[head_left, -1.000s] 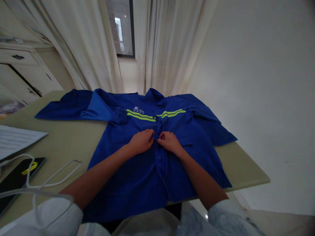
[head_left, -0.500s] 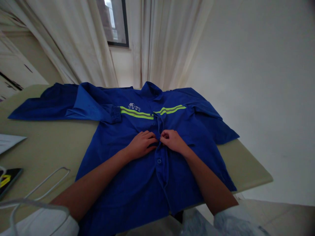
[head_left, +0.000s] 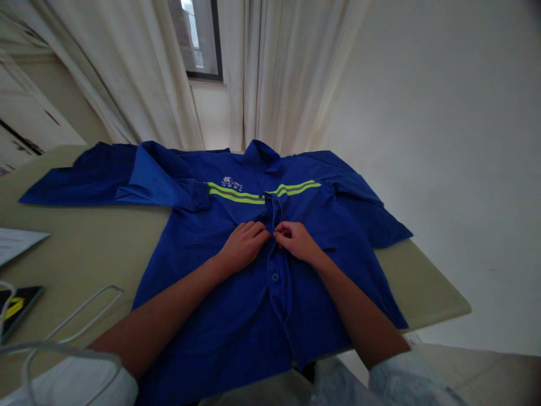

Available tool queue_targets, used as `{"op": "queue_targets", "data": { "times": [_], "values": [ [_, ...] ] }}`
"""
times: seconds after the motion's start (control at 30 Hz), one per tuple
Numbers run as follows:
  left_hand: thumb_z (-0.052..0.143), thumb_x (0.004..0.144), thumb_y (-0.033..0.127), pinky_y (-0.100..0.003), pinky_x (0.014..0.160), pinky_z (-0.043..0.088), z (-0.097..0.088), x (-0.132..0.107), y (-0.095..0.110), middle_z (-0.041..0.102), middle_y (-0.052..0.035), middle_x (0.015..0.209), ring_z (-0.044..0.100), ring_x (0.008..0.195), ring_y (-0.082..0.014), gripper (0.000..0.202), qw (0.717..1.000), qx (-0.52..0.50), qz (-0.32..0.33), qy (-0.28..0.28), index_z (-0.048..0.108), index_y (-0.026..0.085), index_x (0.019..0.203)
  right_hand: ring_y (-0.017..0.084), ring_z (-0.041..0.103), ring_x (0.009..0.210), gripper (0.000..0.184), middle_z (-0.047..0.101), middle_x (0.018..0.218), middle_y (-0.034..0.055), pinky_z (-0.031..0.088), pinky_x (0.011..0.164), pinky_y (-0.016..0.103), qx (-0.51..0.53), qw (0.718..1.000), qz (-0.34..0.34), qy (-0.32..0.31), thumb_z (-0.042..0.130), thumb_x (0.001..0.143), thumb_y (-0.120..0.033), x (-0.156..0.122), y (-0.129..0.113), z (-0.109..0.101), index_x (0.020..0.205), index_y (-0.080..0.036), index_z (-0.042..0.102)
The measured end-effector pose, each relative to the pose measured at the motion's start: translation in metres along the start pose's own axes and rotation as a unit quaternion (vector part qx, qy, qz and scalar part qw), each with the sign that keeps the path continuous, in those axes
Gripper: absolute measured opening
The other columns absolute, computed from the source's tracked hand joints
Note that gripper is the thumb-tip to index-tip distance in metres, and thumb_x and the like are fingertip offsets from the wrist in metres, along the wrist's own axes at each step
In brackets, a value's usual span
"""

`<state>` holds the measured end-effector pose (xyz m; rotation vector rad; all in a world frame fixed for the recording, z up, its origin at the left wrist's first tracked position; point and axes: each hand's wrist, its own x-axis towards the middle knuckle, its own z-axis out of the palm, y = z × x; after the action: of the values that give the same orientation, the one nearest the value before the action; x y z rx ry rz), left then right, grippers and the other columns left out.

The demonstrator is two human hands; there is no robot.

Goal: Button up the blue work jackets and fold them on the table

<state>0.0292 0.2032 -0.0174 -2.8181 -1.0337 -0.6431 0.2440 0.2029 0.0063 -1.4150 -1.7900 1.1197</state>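
A blue work jacket (head_left: 228, 327) with a yellow-green and grey stripe across the chest lies front up, its collar at the far side. Both hands meet at the middle of its front placket. My left hand (head_left: 245, 241) is closed, fingertips pinching the placket edge from the left. From the right, my right hand (head_left: 295, 239) pinches the opposite edge between thumb and forefinger. Whatever lies right between the fingertips is hidden. Below the hands a round button (head_left: 274, 277) shows on the placket. Higher up, near the stripe, the front edges gape a little.
The jacket covers much of a greenish table (head_left: 93, 242). At the left are a white paper (head_left: 19, 243), a dark item with a yellow mark (head_left: 19, 310) and a looped white cable (head_left: 87, 316). Curtains (head_left: 287, 73) hang behind; a white wall (head_left: 456, 169) stands right.
My left hand's fingers have drawn closer together at the placket. My right hand keeps its pinch, almost in the same place. The view has shifted slightly.
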Motion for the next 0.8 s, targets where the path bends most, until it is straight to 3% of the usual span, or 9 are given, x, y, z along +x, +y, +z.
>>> {"op": "queue_targets", "data": {
  "times": [0.17, 0.5, 0.63, 0.8],
  "values": [
    [0.047, 0.108, 0.021, -0.038, 0.082, 0.045, 0.003, -0.002, 0.000, 0.069, -0.0066, 0.095, 0.060, 0.089, -0.0238, 0.019, 1.000, -0.003, 0.010, 0.000, 0.065, 0.020, 0.105, 0.011, 0.054, 0.055, 0.011, 0.062, 0.063, -0.0030, 0.039, 0.052, 0.022, 0.008, 1.000, -0.010, -0.011, 0.072, 0.081, -0.027, 0.001, 0.007, 0.003, 0.084, -0.019, 0.066],
    [0.059, 0.104, 0.025, -0.036, 0.091, 0.053, 0.002, -0.004, -0.007, 0.074, -0.0043, 0.110, 0.068, 0.099, -0.0214, 0.013, 0.981, -0.193, -0.015, -0.012, 0.061, 0.022, 0.117, 0.011, 0.053, 0.056, 0.010, 0.063, 0.064, -0.0028, 0.037, 0.053, 0.021, -0.017, 0.999, -0.027, -0.009, 0.072, 0.082, -0.026, 0.001, 0.009, 0.006, 0.083, -0.018, 0.067],
    [0.063, 0.099, 0.022, -0.034, 0.089, 0.055, 0.004, -0.004, -0.007, 0.074, -0.0035, 0.106, 0.070, 0.099, -0.0207, 0.018, 0.965, -0.251, -0.069, -0.010, 0.063, 0.023, 0.117, 0.010, 0.053, 0.055, 0.008, 0.063, 0.064, -0.0034, 0.037, 0.053, 0.022, -0.017, 0.999, -0.033, -0.014, 0.071, 0.083, -0.026, 0.001, 0.008, 0.005, 0.084, -0.018, 0.067],
    [0.072, 0.092, 0.024, -0.030, 0.083, 0.057, 0.004, 0.001, -0.012, 0.077, -0.0010, 0.096, 0.073, 0.088, -0.0182, 0.018, 0.925, -0.355, -0.134, -0.006, 0.070, 0.021, 0.110, 0.010, 0.052, 0.055, 0.011, 0.062, 0.062, -0.0035, 0.036, 0.053, 0.022, -0.019, 0.999, -0.041, -0.008, 0.072, 0.084, -0.028, 0.000, 0.007, 0.005, 0.084, -0.018, 0.067]
  ]
}}
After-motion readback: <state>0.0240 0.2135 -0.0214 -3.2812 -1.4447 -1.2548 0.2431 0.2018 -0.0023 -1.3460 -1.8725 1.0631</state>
